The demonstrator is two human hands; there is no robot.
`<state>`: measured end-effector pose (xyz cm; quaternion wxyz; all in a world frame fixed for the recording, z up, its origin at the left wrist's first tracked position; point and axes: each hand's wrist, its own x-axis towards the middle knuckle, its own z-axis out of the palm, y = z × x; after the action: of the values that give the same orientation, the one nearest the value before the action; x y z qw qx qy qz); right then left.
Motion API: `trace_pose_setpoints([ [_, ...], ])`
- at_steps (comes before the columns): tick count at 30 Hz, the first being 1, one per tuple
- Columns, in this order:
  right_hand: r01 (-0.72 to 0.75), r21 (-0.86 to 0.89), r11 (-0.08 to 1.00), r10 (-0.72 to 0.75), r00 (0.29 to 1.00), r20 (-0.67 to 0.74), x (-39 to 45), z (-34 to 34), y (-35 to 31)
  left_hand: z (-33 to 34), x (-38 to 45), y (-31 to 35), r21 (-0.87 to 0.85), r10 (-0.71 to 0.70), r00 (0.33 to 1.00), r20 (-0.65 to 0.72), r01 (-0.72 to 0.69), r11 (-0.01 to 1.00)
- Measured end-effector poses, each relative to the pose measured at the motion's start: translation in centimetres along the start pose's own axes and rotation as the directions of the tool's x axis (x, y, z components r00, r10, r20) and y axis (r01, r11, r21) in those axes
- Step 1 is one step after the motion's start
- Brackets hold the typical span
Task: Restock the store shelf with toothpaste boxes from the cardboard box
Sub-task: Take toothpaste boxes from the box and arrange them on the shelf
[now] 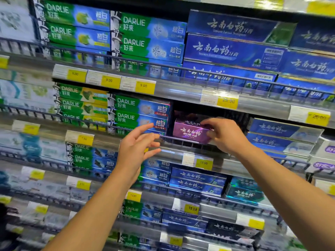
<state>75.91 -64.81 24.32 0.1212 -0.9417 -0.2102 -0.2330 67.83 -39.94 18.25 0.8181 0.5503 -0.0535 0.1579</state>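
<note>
Shelf gap (pixel 208 113) dark — right hand (pixel 224 134) fingers grip purple box (pixel 190 132); left hand (pixel 139 147) fingers spread.

Bright, even light; blurred, bowed edges.

Yellow price tags (pixel 146 87) line the rail fronts. One reading 9.00 sits left of the 29.90 tag (pixel 227 101); the 17.00 tag (pixel 204 163) hangs below it, and the 15.00 tag (pixel 191 208) lower still. Wire fences (pixel 226 79) run above the rails.
</note>
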Motion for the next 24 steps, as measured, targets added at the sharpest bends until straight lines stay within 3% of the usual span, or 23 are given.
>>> trace_pose_setpoints([
  [6,-0.042,-0.089,0.995,0.05,0.995,0.089,1.5,1.4,-0.1,-0.7,-0.4,0.2,0.007,-0.006,1.0,0.002,0.006,1.0],
  [12,-0.149,-0.05,0.988,0.155,0.977,0.145,1.7,3.1,0.9,-1.3,-0.6,-0.2,0.031,-0.031,1.0,-0.007,0.031,0.999],
  [19,-0.077,0.04,0.996,0.083,0.984,-0.157,-3.8,2.7,-1.9,-2.3,-2.3,-2.9,0.144,-0.085,0.996,0.005,0.084,0.986],
  [24,0.004,0.133,0.991,0.013,0.991,-0.133,-11.9,6.3,-4.5,-4.1,-5.5,-7.6,0.311,-0.174,0.984,0.025,0.157,0.937],
])
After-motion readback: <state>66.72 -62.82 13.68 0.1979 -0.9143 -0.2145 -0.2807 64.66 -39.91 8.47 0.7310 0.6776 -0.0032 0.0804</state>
